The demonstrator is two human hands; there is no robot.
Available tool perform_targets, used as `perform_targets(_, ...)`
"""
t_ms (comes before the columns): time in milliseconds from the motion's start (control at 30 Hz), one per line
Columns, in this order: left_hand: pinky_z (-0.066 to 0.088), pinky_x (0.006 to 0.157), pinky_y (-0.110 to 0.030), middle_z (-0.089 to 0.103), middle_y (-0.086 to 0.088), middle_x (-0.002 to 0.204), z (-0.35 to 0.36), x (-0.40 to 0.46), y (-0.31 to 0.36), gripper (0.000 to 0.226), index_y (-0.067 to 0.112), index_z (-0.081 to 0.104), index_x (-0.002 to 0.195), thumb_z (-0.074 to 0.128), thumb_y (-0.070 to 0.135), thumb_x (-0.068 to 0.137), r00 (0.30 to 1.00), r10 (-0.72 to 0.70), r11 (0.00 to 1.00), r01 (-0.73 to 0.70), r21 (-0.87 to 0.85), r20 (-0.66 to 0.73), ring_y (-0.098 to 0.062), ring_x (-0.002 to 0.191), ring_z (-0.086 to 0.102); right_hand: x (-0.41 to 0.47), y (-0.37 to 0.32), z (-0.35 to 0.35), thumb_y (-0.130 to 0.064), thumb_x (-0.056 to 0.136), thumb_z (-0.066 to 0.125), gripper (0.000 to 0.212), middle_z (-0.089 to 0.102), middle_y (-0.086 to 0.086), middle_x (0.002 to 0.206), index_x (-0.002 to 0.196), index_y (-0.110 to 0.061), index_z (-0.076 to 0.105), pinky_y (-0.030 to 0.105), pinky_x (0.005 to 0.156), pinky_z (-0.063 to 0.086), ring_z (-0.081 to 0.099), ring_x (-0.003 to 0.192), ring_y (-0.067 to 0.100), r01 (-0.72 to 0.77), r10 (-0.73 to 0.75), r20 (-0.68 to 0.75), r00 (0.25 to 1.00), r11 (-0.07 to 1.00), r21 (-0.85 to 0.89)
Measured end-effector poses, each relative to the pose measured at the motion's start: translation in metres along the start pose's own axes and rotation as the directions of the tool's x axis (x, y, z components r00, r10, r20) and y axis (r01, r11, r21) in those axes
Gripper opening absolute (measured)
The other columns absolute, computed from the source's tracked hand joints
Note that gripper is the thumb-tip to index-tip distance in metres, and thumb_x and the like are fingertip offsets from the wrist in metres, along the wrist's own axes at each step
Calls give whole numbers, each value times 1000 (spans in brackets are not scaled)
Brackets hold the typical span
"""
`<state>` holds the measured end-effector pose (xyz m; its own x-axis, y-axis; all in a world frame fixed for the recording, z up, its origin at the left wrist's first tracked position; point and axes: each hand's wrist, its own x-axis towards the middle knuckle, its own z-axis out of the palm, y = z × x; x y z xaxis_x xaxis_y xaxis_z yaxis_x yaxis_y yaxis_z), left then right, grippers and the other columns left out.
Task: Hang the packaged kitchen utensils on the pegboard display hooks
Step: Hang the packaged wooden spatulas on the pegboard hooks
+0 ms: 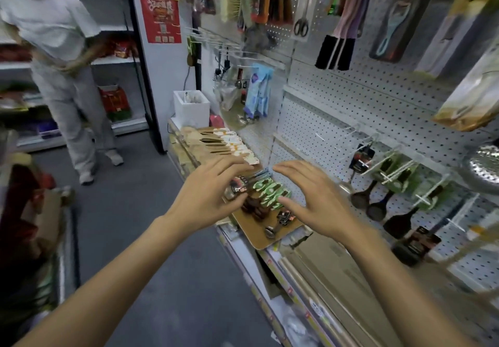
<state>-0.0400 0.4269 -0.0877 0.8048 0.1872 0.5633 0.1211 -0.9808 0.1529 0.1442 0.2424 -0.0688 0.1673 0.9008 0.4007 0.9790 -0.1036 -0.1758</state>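
Shop pegboard (378, 95) rises on the right. Packaged utensils (266, 194) lie on the shelf (259, 234), long axes running toward the pegboard. Left hand (213, 187) touches them with a loose, spread grip; right hand (310, 195) hovers, fingers spread.

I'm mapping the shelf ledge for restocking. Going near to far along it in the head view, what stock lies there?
Spoons on the brown tray → green-carded utensils between the left hand and right hand → row of wooden utensils → white box.

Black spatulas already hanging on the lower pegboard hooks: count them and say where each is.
3, low on the pegboard right of the right hand: leftmost black spatula, middle black spatula, larger black spatula lowest and furthest right. Packaging may hide others.
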Motion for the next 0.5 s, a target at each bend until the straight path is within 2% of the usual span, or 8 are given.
perform_targets(200,43,107,-29,55,12,136,33,36,-60,47,27,55,134,64,41,90,999,-35,999,35,0,33,-8,131,49,63,42,47,-45,94,56,56,41,-17,147,145,-33,38,42,114,35,35,137,3,36,-37,39,999,999,26)
perform_targets(500,41,109,-27,54,12,138,75,91,-150,49,28,54,134,64,46,90,991,-84,996,83,12,101,-9,131,49,163,107,105,-49,93,55,58,38,-18,148,146,-34,36,29,117,21,30,138,0,41,-45,84,995,998,45)
